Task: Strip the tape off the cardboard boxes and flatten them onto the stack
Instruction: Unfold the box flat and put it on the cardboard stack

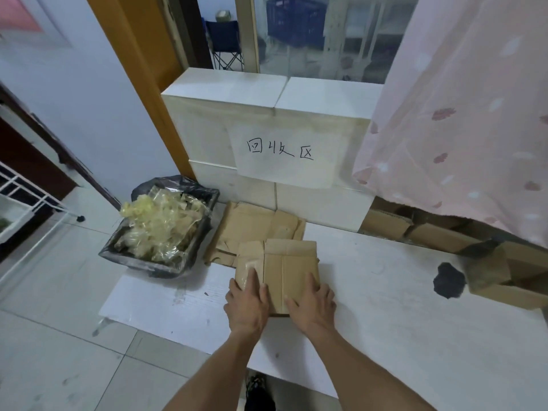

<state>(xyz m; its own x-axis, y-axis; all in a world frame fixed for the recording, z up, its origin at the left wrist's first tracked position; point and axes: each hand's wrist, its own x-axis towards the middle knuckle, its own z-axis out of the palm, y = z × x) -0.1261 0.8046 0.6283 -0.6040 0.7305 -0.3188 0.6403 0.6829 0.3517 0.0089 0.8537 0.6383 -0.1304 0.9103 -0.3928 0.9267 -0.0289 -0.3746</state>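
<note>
Cardboard box (289, 262) lies on the white worktop (385, 292), near its far left edge. Left hand (247, 304) rests flat, fingers spread, on the box's taped left part. Right hand (311, 302) lies palm down, fingers spread, on its near right corner. Neither hand grips anything. Stack of flattened cardboard (252, 226) on the floor just beyond. Bin (160, 232) full of stripped tape left of the stack. More boxes (489, 262) at right.

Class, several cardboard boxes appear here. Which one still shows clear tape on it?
The cardboard box under both hands on the white table: glossy tape covers its left flap. The flattened stack behind looks bare.
</note>
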